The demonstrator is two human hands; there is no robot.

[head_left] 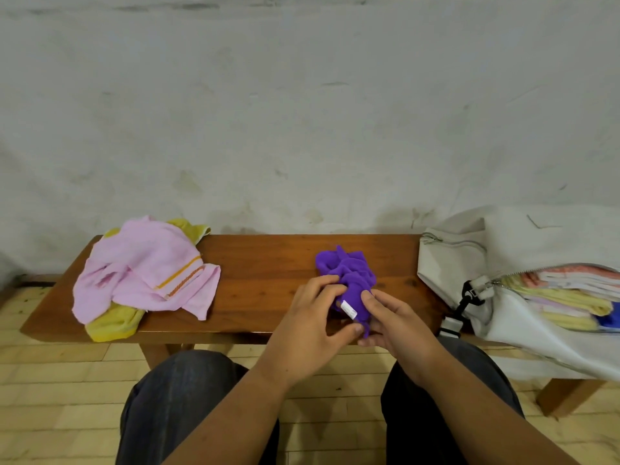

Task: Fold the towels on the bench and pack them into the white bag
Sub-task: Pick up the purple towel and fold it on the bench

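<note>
A crumpled purple towel (347, 270) with a small white label lies on the wooden bench (261, 273), right of its middle. My left hand (312, 323) grips its near left side, fingers curled over the cloth. My right hand (391, 322) pinches its near right edge beside the label. At the bench's left end a pink towel (144, 270) with orange stripes lies rumpled over a yellow towel (114, 325). The white bag (523, 330) sits at the right end, unzipped, with several folded towels stacked inside.
A pale, stained wall rises directly behind the bench. My knees in dark trousers are just below the bench's front edge. Light brick flooring lies underneath. A black clip and strap hang from the bag's near corner (466, 297).
</note>
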